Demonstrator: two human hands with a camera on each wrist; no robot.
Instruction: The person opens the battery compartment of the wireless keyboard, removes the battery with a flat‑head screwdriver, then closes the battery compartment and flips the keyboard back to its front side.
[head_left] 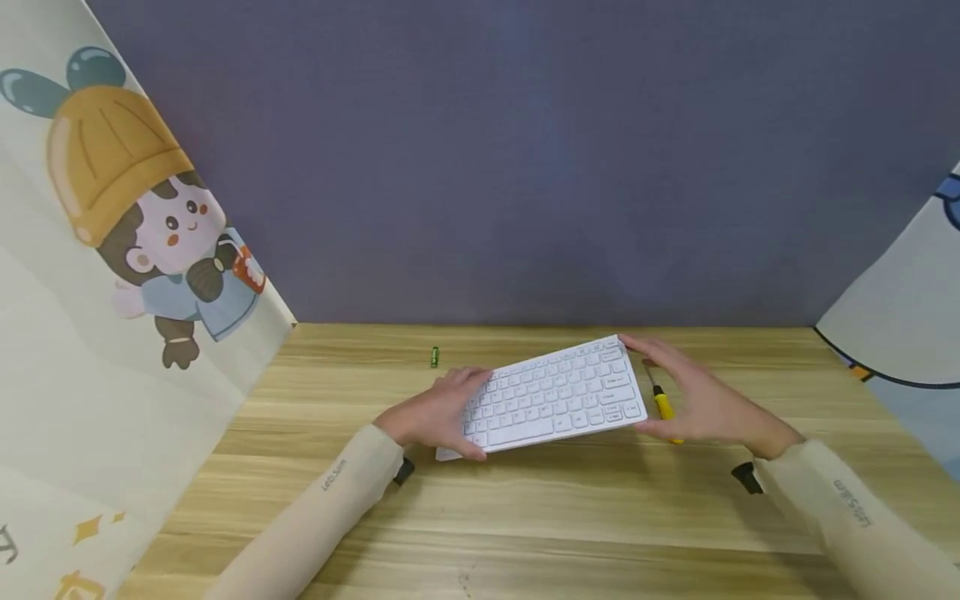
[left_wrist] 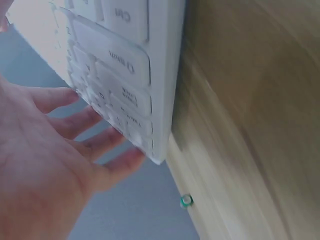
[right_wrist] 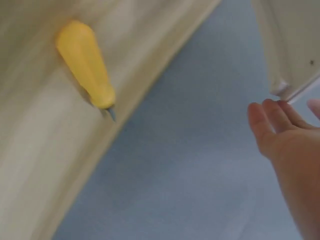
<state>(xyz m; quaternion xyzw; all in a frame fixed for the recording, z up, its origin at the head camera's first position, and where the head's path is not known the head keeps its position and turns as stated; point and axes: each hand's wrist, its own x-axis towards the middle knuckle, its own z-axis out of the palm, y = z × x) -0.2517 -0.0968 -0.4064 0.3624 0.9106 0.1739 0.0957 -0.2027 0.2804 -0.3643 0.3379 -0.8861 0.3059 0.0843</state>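
A white keyboard (head_left: 555, 396) is held above the table, keys up, its right end raised higher than its left. My left hand (head_left: 442, 408) grips the left end, thumb at the near edge and fingers at the far edge. At the right end, my right hand (head_left: 705, 404) holds the keyboard by its two corners, thumb near and fingers far. In the left wrist view, the fingertips (left_wrist: 132, 156) touch the edge of the keys. The right wrist view shows the keyboard's underside (right_wrist: 295, 45) above the right fingers.
A yellow screwdriver (head_left: 664, 406) lies on the wooden table (head_left: 525, 517), just beside and partly behind the right hand. Toward the back, a small green battery (head_left: 434, 357) lies left of the keyboard. A dark panel (head_left: 555, 167) rises behind the table; a cartoon-printed sheet (head_left: 75, 400) stands at left.
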